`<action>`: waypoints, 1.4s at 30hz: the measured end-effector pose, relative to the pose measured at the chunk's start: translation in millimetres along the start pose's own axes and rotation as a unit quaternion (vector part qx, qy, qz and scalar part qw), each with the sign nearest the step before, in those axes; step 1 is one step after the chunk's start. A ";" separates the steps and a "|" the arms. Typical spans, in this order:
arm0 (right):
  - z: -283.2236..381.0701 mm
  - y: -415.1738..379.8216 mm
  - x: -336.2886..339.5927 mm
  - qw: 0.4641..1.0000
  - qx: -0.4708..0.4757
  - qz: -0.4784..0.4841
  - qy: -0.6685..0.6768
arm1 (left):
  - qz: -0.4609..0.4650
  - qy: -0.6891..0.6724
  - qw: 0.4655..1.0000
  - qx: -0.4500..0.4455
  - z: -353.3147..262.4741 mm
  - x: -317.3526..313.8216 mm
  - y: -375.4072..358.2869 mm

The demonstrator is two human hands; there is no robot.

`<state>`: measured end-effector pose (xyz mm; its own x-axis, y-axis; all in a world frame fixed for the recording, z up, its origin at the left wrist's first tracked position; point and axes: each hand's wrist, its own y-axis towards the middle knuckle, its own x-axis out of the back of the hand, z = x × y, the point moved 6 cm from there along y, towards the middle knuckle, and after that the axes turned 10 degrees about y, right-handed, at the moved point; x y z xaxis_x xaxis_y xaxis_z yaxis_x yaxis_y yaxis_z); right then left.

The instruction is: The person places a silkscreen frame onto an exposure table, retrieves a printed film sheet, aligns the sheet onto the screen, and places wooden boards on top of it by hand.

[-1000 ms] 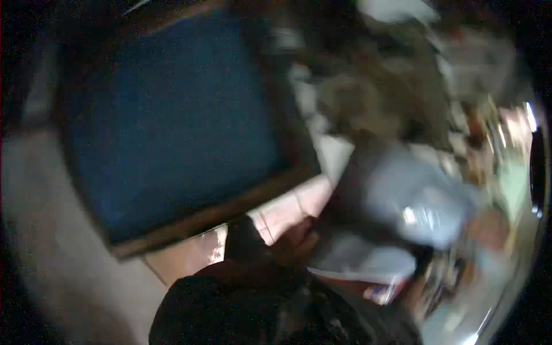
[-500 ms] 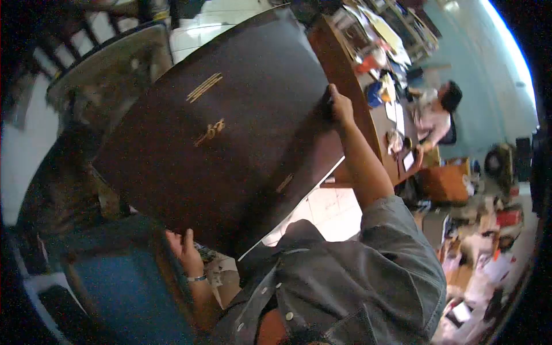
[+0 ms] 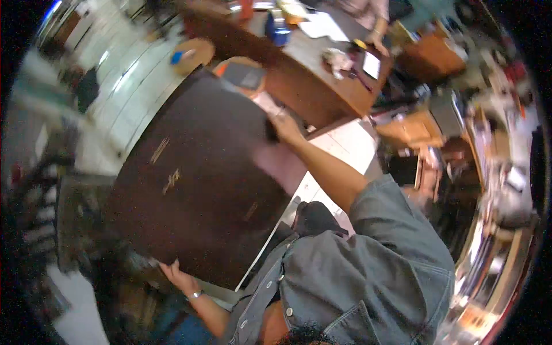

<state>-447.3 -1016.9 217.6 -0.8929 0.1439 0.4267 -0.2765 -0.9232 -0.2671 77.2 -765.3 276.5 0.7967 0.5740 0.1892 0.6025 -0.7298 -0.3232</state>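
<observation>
A large dark brown hardbound book (image 3: 201,190) with gold lettering on its cover spreads across the middle of the head view. Its thin white edge shows along the side nearest my body. My right hand (image 3: 280,123) grips the far right edge, somewhat blurred, with its arm stretched out. At the lower left corner, my left hand (image 3: 180,278) holds the book, with a bracelet (image 3: 196,294) on the wrist. Most of the fingers of both hands are hidden by the cover. The book is held up in front of my grey shirt.
Beyond the book stands a brown desk (image 3: 328,86) with papers (image 3: 325,26) and a blue item (image 3: 278,29) on it. A person's arm (image 3: 379,29) rests at its far side. A round stool (image 3: 195,54) is near the desk, and cluttered shelves (image 3: 489,253) line the right.
My view has turned to the right, bringing the desk closer and moving the seated person up to the top edge. The book, still in both hands, sits lower and tilts differently.
</observation>
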 end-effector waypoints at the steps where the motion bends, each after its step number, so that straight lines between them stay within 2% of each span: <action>1: 2.8 -18.8 18.2 0.998 -0.011 -0.047 0.031 | 0.013 0.017 1.000 -0.006 23.3 10.3 26.6; 2: 9.2 -43.9 38.1 0.995 -0.001 -0.037 0.088 | 0.020 0.083 0.996 -0.036 23.0 8.2 38.7; 3: 0.4 -63.5 60.1 0.987 0.009 -0.055 0.149 | 0.049 0.071 0.995 0.044 1.4 -18.5 39.5; 4: -3.5 -83.4 85.1 0.987 0.067 -0.051 0.139 | 0.103 0.150 0.983 -0.023 17.1 -21.0 69.7; 6: -48.7 -124.7 127.9 0.963 0.015 -0.074 0.258 | 0.213 0.179 0.959 -0.057 28.9 -64.4 109.4; 7: -59.6 -147.5 163.9 0.957 0.043 -0.097 0.269 | 0.269 0.138 0.953 -0.013 34.3 -110.3 115.1; 10: -134.5 -234.5 256.5 0.958 -0.061 -0.259 0.108 | 0.360 0.168 0.918 -0.011 21.8 -226.8 97.9; 12: -177.2 -294.3 296.9 0.896 -0.056 -0.345 0.274 | 0.499 0.076 0.863 -0.024 -4.1 -338.1 14.2; 14: -283.0 -348.0 321.1 0.801 -0.087 -0.455 0.379 | 0.627 0.114 0.770 -0.032 10.0 -436.4 -44.1; 18: -397.4 -440.2 386.4 0.696 -0.082 -0.597 0.389 | 0.685 0.153 0.701 -0.127 19.8 -588.9 -234.6; 20: -442.6 -469.9 419.5 0.590 -0.008 -0.678 0.438 | 0.722 0.136 0.662 -0.146 34.9 -655.1 -336.5; 22: -510.0 -489.9 442.2 0.533 0.034 -0.691 0.488 | 0.760 0.119 0.621 -0.153 54.0 -716.8 -429.4; 24: -597.9 -515.8 453.6 0.583 -0.061 -0.679 0.443 | 0.782 0.186 0.568 -0.175 75.5 -767.1 -498.0; 25: -614.6 -529.6 460.9 0.578 -0.101 -0.676 0.446 | 0.793 0.213 0.539 -0.184 86.3 -792.5 -535.6; 27: -631.9 -553.5 478.9 0.579 -0.174 -0.663 0.441 | 0.815 0.225 0.480 -0.235 94.8 -830.9 -610.7; 28: -635.7 -560.4 496.0 0.573 -0.164 -0.669 0.444 | 0.821 0.230 0.453 -0.260 93.9 -847.3 -645.3; 29: -636.8 -563.5 508.2 0.566 -0.153 -0.675 0.449 | 0.832 0.211 0.457 -0.234 85.9 -854.4 -682.0; 32: -642.8 -572.4 548.2 0.473 -0.011 -0.716 0.513 | 0.809 0.231 0.433 -0.324 77.8 -892.0 -734.8; 35: -626.0 -615.9 570.4 0.407 -0.018 -0.795 0.450 | 0.770 0.119 0.444 -0.443 54.9 -919.4 -783.2; 36: -613.7 -630.5 578.1 0.384 0.010 -0.798 0.465 | 0.757 0.085 0.441 -0.475 50.2 -921.9 -792.6; 37: -621.5 -658.6 568.8 0.337 0.025 -0.820 0.462 | 0.743 0.076 0.460 -0.481 60.6 -930.2 -796.3; 38: -631.8 -684.9 557.3 0.290 0.038 -0.838 0.461 | 0.743 0.109 0.419 -0.510 90.0 -951.2 -793.7; 40: -624.3 -745.8 533.5 0.186 0.007 -0.912 0.364 | 0.805 0.165 0.440 -0.362 156.9 -967.7 -827.6; 42: -592.0 -794.3 524.0 0.140 -0.025 -0.905 0.401 | 0.827 0.230 0.337 -0.387 220.3 -962.5 -869.5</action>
<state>-905.9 2.8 141.8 0.9085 0.1375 -0.3945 -0.2914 0.8853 -0.3625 -1224.0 -601.4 171.1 -0.1113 -0.8432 0.5260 -0.9934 0.1094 -0.0348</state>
